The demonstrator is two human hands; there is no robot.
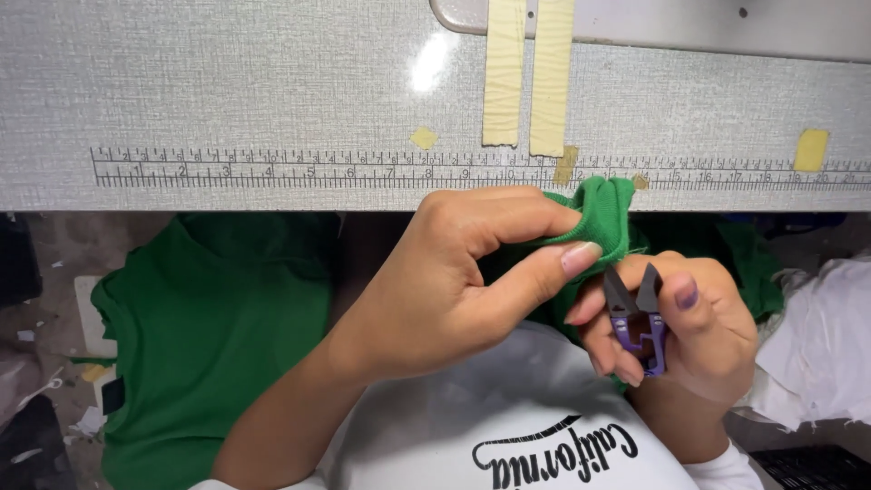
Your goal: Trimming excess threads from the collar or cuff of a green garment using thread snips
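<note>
From my remote seat I see a fold of green ribbed fabric [602,214] bunched at the near edge of the grey table [227,82]; the left hand [454,281] is closed on it, thumb and fingers pinching the fold; more of the green cloth hangs to the left and right below the table edge. The right hand [694,331] is closed around purple thread snips [638,319], long axis running near to far, dark blades parted and pointing far, up at the fold; a printed ruler strip [272,170] runs left to right along the table, with two pale tape strips [526,73] and small yellow patches [810,148] beyond it.
</note>
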